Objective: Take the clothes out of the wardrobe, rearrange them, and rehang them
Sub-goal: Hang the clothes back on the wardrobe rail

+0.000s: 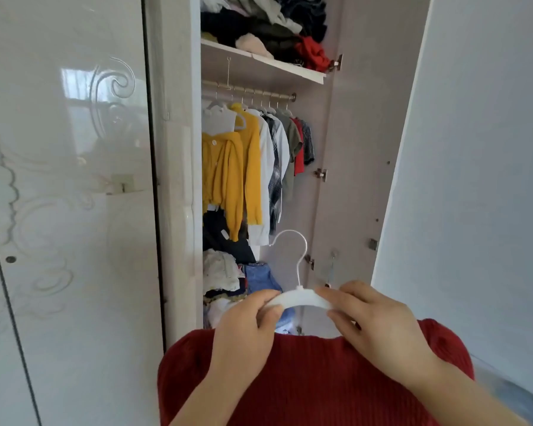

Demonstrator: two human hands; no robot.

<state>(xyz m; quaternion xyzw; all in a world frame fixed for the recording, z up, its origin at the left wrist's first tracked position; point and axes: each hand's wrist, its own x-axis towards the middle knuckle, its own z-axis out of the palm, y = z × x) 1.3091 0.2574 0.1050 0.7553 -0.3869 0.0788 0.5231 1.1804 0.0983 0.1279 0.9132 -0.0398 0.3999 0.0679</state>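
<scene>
A red ribbed sweater point(314, 382) hangs on a white hanger point(299, 298) with a metal hook, held low in front of the open wardrobe. My left hand point(246, 327) pinches the hanger's left shoulder and my right hand point(373, 321) pinches its right shoulder. Inside, a rail point(253, 91) carries a yellow cardigan point(231, 167), a white shirt point(266, 179), a plaid shirt and several more garments. An empty white hanger point(217, 113) hangs at the rail's left end.
A shelf point(265, 64) above the rail holds a heap of crumpled clothes. More clothes, including jeans point(262, 276), lie piled on the wardrobe floor. A glossy white closed door point(68, 195) stands at left, and the open door point(360, 149) at right beside a wall.
</scene>
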